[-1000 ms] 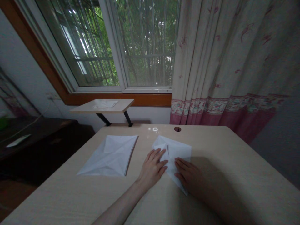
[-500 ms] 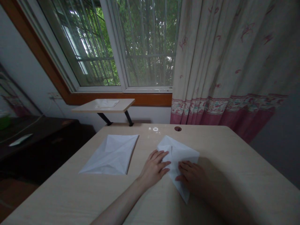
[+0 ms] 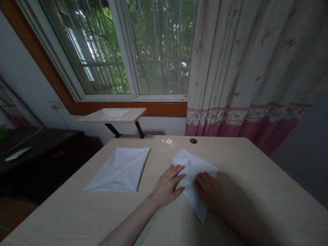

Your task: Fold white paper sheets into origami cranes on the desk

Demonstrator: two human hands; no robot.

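My left hand (image 3: 167, 187) lies on the desk with its fingertips over the left edge of a folded white paper (image 3: 196, 174). My right hand (image 3: 207, 189) rests flat on the same sheet, its fingers spread, and covers the sheet's middle right. The paper's lower point reaches down past my right hand toward me. To the left, a second creased white paper sheet (image 3: 118, 170) lies flat on the pale wood-grain desk (image 3: 77, 212), apart from both hands.
A round hole (image 3: 193, 140) sits near the desk's far edge. Behind it stands a small shelf (image 3: 111, 115) holding a white sheet. A dark cabinet (image 3: 38, 147) stands at left, below a barred window (image 3: 123, 51), with a long patterned curtain (image 3: 243, 68) at right.
The folded paper has shifted and turned to the right, and its lower point now lies lower. Both hands moved with it. The left sheet has stayed put.
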